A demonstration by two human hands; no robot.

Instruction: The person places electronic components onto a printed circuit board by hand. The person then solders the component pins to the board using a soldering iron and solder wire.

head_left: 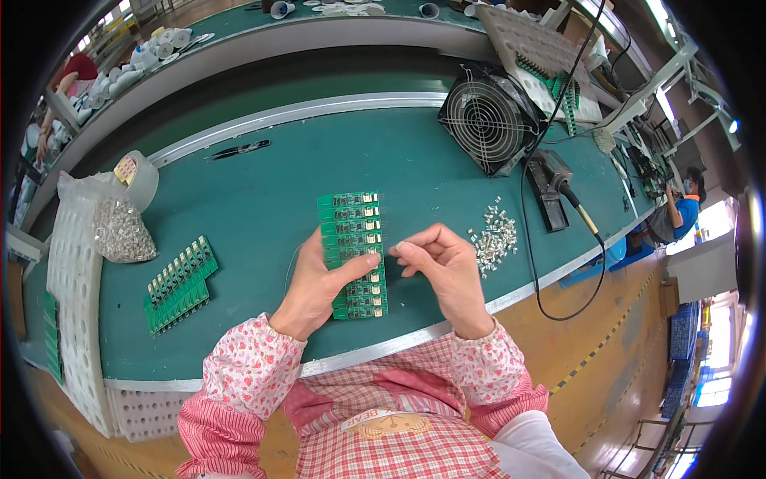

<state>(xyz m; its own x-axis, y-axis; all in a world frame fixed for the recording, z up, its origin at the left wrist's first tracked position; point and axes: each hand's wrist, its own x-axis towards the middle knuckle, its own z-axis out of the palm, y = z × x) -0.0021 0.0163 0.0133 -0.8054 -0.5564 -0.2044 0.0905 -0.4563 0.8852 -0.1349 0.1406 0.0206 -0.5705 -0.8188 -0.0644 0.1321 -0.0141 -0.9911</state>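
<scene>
My left hand [319, 279] is closed on a green circuit board panel [351, 209], its thumb laid across the front. The panel is a stack of narrow strips, each with dark chips and a pale part near the right edge. At that right edge is my right hand [439, 267], thumb and forefinger pinched together; what they hold, if anything, is too small to make out. A loose pile of small white and metal parts [495, 238] lies to the right of this hand. On the left, more green circuit boards [182, 287] rest on the bench.
A black fan [488, 120] stands at the back right, beside a soldering iron [581, 209] in its holder with a trailing black cable. Tweezers [238, 150] lie farther back. At left are a bag of small parts [121, 227], a tape roll [142, 180] and a white perforated tray [73, 295].
</scene>
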